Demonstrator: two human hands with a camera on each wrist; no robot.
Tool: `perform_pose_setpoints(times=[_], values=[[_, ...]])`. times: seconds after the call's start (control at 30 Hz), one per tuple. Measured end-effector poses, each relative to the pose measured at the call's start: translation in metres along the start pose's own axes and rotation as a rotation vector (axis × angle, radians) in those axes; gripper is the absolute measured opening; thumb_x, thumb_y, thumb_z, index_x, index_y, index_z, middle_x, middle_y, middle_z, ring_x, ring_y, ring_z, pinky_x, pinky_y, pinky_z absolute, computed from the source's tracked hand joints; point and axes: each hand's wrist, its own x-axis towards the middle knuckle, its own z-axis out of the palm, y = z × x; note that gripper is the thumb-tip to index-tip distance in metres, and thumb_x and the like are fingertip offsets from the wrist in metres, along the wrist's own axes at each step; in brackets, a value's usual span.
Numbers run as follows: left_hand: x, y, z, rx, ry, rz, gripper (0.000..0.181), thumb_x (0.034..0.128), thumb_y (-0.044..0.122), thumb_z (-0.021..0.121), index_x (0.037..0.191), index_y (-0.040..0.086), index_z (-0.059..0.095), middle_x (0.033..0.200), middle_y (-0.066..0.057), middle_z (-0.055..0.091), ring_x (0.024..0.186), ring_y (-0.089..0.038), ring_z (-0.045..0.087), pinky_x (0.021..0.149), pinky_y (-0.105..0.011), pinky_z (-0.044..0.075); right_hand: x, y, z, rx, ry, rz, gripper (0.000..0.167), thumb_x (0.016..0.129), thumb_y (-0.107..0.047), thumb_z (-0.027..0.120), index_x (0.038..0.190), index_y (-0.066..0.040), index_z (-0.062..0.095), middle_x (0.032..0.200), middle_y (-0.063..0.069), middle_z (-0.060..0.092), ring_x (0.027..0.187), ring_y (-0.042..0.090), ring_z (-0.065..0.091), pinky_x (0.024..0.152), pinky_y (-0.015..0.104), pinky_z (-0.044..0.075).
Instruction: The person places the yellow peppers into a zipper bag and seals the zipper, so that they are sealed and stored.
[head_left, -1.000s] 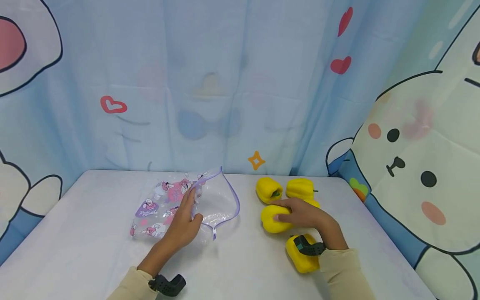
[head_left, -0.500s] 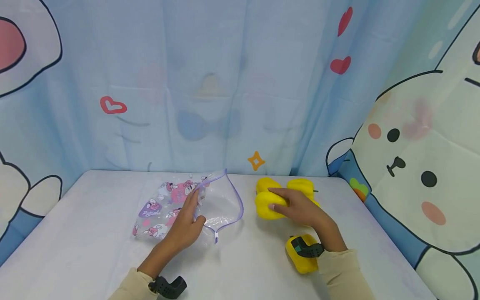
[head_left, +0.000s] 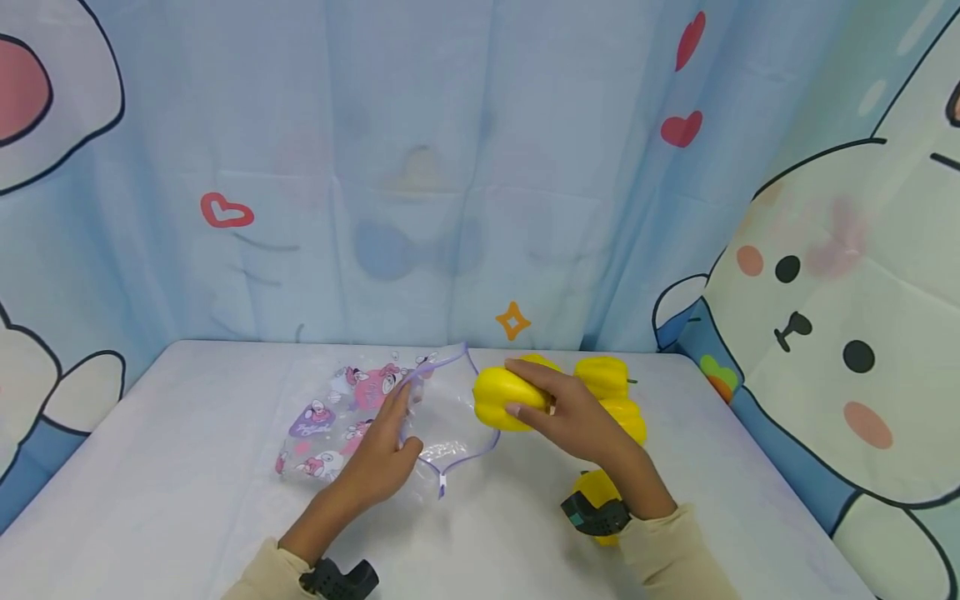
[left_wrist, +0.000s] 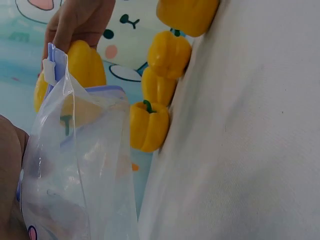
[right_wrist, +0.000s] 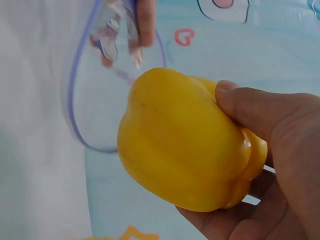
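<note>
My right hand (head_left: pixel 577 412) grips a yellow bell pepper (head_left: pixel 504 400), thumb on one side and fingers on the other, at the right edge of the bag's mouth. That clear zip bag (head_left: pixel 356 412), printed with pink and purple cartoon figures, stands with its purple-edged mouth spread toward the pepper. At the mouth's left edge my left hand (head_left: pixel 382 458) holds the bag, its fingers stretched along the rim. A white slider (left_wrist: pixel 49 71) sits at the rim's corner. In the right wrist view, the held pepper (right_wrist: pixel 185 145) covers part of the mouth.
More yellow bell peppers lie on the right of the white table (head_left: pixel 187 417): one (head_left: pixel 602 377) at the back, one (head_left: pixel 626 417) just before it, one (head_left: pixel 540 361) mostly behind my right hand, and one (head_left: pixel 600 487) under my right wrist. A blue cartoon curtain (head_left: pixel 405 167) hangs behind.
My right hand has lifted the bell pepper and carried it left to the bag's mouth. The left hand and bag have shifted slightly to the right.
</note>
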Motion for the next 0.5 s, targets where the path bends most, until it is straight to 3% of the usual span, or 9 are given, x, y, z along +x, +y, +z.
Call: perform_pose_setpoints(times=[0.3, 0.5], values=[[-0.003, 0.010, 0.002, -0.011, -0.009, 0.029, 0.076, 0.0887, 0.008, 0.051, 0.156, 0.009, 0.015, 0.161, -0.007, 0.013, 0.145, -0.028, 0.019, 0.111, -0.049, 0.025, 0.005, -0.019, 0.021, 0.130, -0.112, -0.052, 0.053, 0.092, -0.020, 0.067, 0.142, -0.011, 0.051, 0.141, 0.006, 0.052, 0.105, 0.018, 0.055, 0.087, 0.030, 0.052], [-0.006, 0.016, 0.002, -0.019, -0.018, 0.038, 0.076, 0.0884, 0.009, 0.052, 0.156, 0.009, 0.018, 0.161, -0.006, 0.015, 0.145, -0.027, 0.019, 0.110, -0.048, 0.026, 0.006, -0.018, 0.032, 0.176, -0.143, -0.058, 0.053, 0.093, -0.022, 0.066, 0.142, -0.012, 0.050, 0.140, 0.005, 0.053, 0.101, 0.018, 0.057, 0.085, 0.029, 0.054]])
